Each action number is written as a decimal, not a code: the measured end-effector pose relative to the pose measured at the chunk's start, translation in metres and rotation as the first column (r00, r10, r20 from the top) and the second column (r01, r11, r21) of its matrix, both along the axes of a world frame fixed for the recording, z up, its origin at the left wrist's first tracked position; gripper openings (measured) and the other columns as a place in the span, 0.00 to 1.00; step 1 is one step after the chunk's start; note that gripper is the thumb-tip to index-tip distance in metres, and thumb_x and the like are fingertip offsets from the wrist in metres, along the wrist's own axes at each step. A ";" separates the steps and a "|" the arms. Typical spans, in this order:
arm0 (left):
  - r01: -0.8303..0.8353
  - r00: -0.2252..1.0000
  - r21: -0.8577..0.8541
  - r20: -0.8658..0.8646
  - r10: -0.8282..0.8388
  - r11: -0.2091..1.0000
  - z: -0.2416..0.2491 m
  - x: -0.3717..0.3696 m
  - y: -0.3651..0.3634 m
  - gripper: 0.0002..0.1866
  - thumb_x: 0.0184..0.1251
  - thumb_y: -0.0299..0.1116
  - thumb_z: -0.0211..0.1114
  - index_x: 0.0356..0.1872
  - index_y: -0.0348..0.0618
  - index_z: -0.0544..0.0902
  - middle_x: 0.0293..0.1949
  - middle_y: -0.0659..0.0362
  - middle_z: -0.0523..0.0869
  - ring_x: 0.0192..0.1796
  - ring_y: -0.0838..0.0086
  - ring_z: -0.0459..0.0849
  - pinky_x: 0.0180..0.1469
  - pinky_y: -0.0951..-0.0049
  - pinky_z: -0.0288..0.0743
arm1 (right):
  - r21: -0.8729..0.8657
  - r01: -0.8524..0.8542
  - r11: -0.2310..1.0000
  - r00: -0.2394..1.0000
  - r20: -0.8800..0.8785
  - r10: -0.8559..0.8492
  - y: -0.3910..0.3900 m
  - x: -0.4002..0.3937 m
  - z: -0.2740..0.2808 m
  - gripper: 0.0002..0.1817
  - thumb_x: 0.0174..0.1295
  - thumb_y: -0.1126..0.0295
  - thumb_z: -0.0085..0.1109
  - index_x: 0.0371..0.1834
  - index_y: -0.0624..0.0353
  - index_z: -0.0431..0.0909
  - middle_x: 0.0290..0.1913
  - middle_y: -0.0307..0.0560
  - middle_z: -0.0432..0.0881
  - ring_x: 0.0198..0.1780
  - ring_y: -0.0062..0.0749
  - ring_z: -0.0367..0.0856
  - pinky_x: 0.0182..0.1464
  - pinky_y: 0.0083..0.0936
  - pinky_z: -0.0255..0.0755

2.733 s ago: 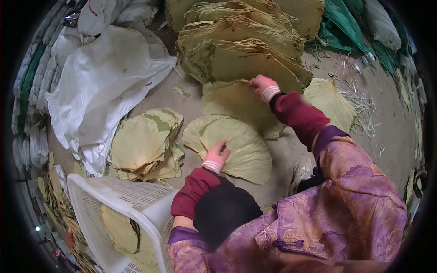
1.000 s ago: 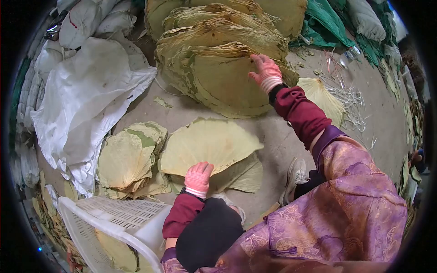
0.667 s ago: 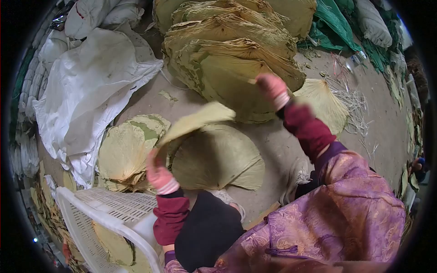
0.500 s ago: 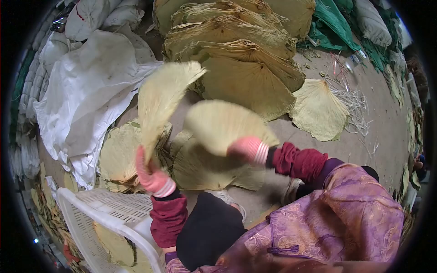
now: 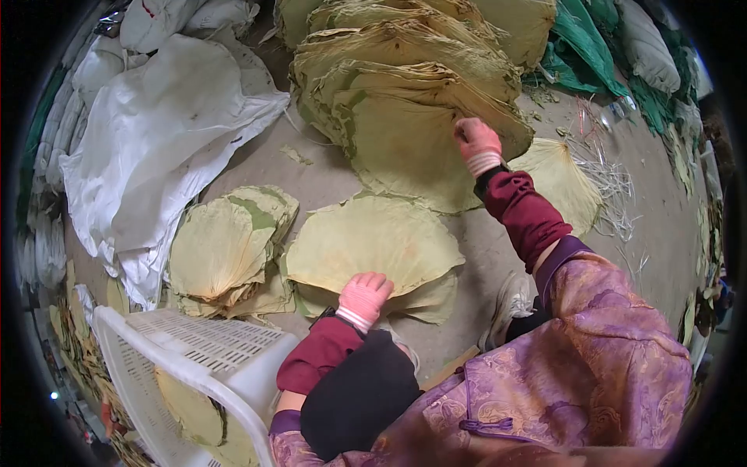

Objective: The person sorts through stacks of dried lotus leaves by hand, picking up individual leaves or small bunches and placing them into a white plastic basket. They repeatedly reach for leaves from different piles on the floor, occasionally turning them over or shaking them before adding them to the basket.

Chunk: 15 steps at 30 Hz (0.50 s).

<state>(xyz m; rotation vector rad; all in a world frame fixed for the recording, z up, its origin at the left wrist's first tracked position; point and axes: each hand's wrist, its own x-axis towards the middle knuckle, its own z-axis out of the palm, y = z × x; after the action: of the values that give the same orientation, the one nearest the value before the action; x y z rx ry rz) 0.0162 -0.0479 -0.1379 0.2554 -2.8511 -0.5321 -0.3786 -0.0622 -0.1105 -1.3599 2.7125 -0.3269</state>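
Note:
My left hand (image 5: 366,297), in a pink glove, is closed on the near edge of a pale dried leaf (image 5: 377,245) that lies on a low pile at the centre. Farther out, my right hand (image 5: 476,144), also gloved in pink, has its fingers pressed together at the top leaf of the tall leaf stack (image 5: 412,148). Whether it pinches that leaf is hidden by the fingers. A smaller leaf pile (image 5: 222,249) rests to the left of the central one.
A white plastic basket (image 5: 210,354) with leaves inside stands at the lower left. White sheeting (image 5: 156,140) covers the floor behind it. To the right are a single leaf (image 5: 556,179), white strips (image 5: 615,194) and green netting (image 5: 580,50).
The leaf at my left hand has come down flat onto the central pile. My right hand has let go of its leaf and moved up to the tall stack.

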 end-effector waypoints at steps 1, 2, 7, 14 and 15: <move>0.004 1.000 -0.018 0.005 -0.004 1.000 0.001 0.000 0.001 0.14 0.44 0.29 0.57 0.36 0.47 0.76 0.37 0.59 0.77 0.42 0.66 0.77 0.45 0.65 0.72 | -0.329 -0.108 0.938 0.991 -0.116 0.073 0.013 0.000 -0.035 0.27 0.47 0.63 0.66 0.54 0.42 0.72 0.45 0.44 0.79 0.44 0.47 0.78 0.45 0.36 0.73; 0.007 1.000 -0.020 0.010 -0.007 1.000 0.002 0.000 0.001 0.14 0.44 0.29 0.57 0.36 0.47 0.76 0.37 0.59 0.77 0.42 0.66 0.77 0.45 0.65 0.72 | -0.331 -0.103 0.938 0.991 -0.111 0.070 0.015 0.004 -0.034 0.27 0.47 0.63 0.66 0.54 0.42 0.72 0.45 0.44 0.79 0.44 0.47 0.78 0.45 0.36 0.73; 0.017 0.999 0.044 0.038 -0.018 0.999 0.007 0.000 0.003 0.13 0.47 0.30 0.55 0.37 0.45 0.76 0.39 0.56 0.79 0.43 0.63 0.79 0.46 0.64 0.72 | -0.337 0.017 0.941 0.980 -0.180 -0.082 0.002 0.003 -0.006 0.30 0.48 0.59 0.66 0.56 0.43 0.68 0.45 0.48 0.79 0.44 0.48 0.78 0.45 0.38 0.73; 0.023 0.999 0.051 0.027 -0.024 0.998 0.011 -0.003 0.005 0.13 0.47 0.30 0.55 0.37 0.45 0.76 0.39 0.57 0.79 0.43 0.64 0.79 0.46 0.64 0.73 | -0.344 -0.172 0.923 0.985 -0.060 0.161 0.005 -0.010 -0.010 0.15 0.61 0.65 0.53 0.52 0.41 0.71 0.43 0.49 0.79 0.41 0.49 0.79 0.39 0.39 0.72; 0.021 1.000 0.034 0.014 -0.022 0.999 0.010 -0.003 0.006 0.13 0.47 0.30 0.55 0.37 0.45 0.76 0.39 0.57 0.79 0.43 0.64 0.79 0.45 0.65 0.73 | -0.415 -0.199 0.888 0.980 -0.101 0.173 0.011 -0.010 -0.015 0.15 0.61 0.65 0.53 0.51 0.41 0.71 0.42 0.48 0.78 0.40 0.49 0.79 0.38 0.39 0.72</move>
<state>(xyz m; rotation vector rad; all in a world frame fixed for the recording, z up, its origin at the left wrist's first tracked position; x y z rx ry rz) 0.0136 -0.0424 -0.1276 0.2352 -2.8637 -0.5857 -0.3884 -0.0514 -0.1256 -1.7441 2.6242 -0.9155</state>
